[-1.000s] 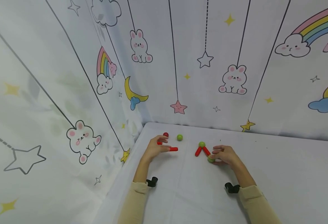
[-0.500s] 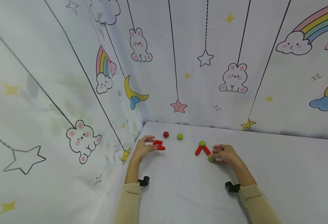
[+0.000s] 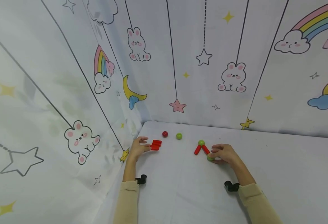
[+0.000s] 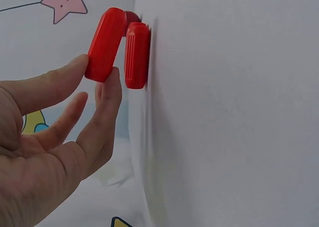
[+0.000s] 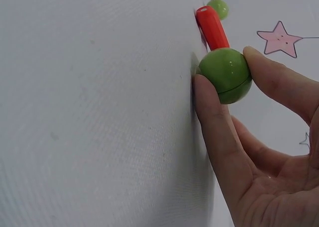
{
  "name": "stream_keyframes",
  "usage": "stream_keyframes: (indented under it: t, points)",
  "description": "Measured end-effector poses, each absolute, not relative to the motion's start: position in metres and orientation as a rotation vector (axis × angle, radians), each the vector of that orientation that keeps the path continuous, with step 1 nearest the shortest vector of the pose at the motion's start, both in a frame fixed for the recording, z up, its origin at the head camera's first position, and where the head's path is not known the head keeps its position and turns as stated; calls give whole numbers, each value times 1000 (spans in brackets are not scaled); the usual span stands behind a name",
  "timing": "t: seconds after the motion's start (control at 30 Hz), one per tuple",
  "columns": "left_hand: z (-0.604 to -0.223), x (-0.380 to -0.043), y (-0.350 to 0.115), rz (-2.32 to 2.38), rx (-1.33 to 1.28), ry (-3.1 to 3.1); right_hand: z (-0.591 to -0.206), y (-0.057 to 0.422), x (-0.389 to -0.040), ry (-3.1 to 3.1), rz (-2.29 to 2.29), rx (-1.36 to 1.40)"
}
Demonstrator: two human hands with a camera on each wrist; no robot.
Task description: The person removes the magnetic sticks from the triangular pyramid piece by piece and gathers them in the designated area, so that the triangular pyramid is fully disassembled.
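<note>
My left hand [image 3: 138, 148] pinches a red ridged rod [image 4: 106, 45] by its near end, between thumb and fingertip. Just beside it lies another red rod [image 4: 137, 55] on the table; in the head view these red rods [image 3: 156, 142] cluster at the left. A green ball [image 5: 227, 75] is gripped between the thumb and a finger of my right hand [image 3: 224, 153], low against the tabletop. From that ball a red rod [image 3: 206, 149] runs to a second green ball [image 3: 201, 142], where another red rod [image 3: 197, 150] meets it, forming an upside-down V.
A loose red ball [image 3: 165, 134] and a loose green ball [image 3: 179, 136] lie toward the back of the white-covered table [image 3: 180, 186]. A printed curtain [image 3: 158, 77] rises behind the table and along its left side.
My left hand has moved left with the red rod, from nearer the table's middle to beside the other red rods. The right hand stays in place, holding the green ball.
</note>
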State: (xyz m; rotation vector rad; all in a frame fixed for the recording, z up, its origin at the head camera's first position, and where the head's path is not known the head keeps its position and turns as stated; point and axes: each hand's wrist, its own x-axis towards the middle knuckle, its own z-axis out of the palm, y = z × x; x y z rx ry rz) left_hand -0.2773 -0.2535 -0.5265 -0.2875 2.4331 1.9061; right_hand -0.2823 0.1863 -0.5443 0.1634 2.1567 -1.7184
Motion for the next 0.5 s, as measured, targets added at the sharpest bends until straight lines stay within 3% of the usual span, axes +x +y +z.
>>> stream_keyframes:
  t: [0.5]
  points:
    - [-539,-285,-255,1737,-387,2551,-540,184,-279,2154,-1721,162]
